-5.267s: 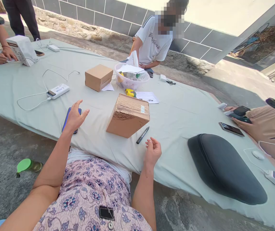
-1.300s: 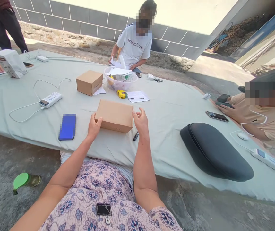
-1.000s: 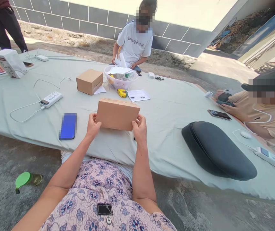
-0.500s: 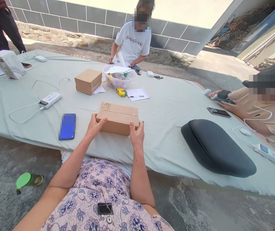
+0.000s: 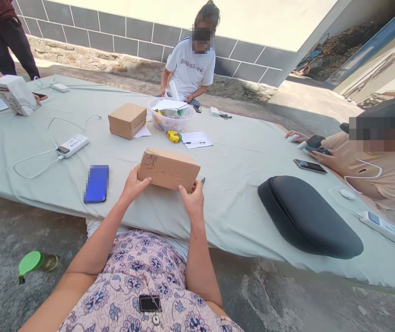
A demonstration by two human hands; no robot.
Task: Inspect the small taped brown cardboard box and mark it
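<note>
A brown cardboard box (image 5: 169,167) is between my two hands, tilted above the near part of the table. Dark scribbled lines mark its left end. My left hand (image 5: 134,185) grips the left end, thumb on the near face. At the lower right corner my right hand (image 5: 193,196) holds the box, its thumb on the near side and the other fingers partly hidden behind it. A dark pen-like tip (image 5: 203,180) shows just beside my right hand; the rest of it is hidden. To the left lies a phone with a blue screen (image 5: 97,183).
On the cloth-covered table (image 5: 232,152) are another cardboard box (image 5: 126,121), a plastic basket (image 5: 173,122), a yellow tape measure (image 5: 173,136), paper with a pen (image 5: 197,139), a white power strip (image 5: 73,145) and a black padded seat (image 5: 309,216). People sit opposite and at right.
The box has tipped, so its top now faces me more steeply. My right hand has shifted down to its lower corner. The view has moved slightly.
</note>
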